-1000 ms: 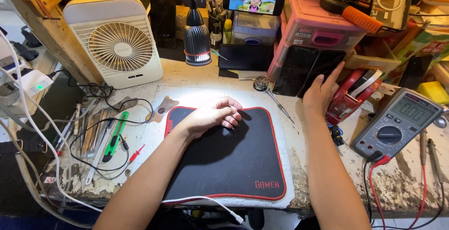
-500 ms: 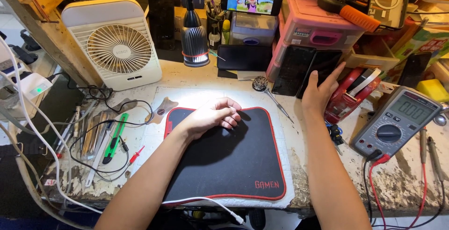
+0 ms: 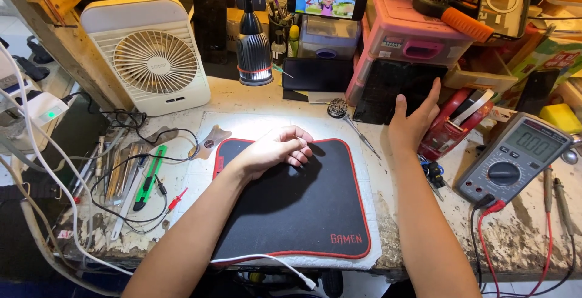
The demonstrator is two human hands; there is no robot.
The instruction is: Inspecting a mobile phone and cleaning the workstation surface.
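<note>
1. The right hand [image 3: 412,122] reaches for a dark phone [image 3: 397,92] leaning against the pink box [image 3: 412,37]; its fingers are spread, tips touching the glass, not gripping
2. The left hand [image 3: 276,149] rests on the black mat [image 3: 297,213], fingers loosely curled, holding nothing
3. Just left of the right fingers lies a screwdriver [image 3: 354,128]; to their right, red pliers [image 3: 451,125] and a multimeter [image 3: 515,158]
4. Risk: a push from open fingers could tip the phone flat onto the tabletop [image 3: 412,213]

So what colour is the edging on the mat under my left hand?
Red edging on the black mat, clearest in the head view.
</note>
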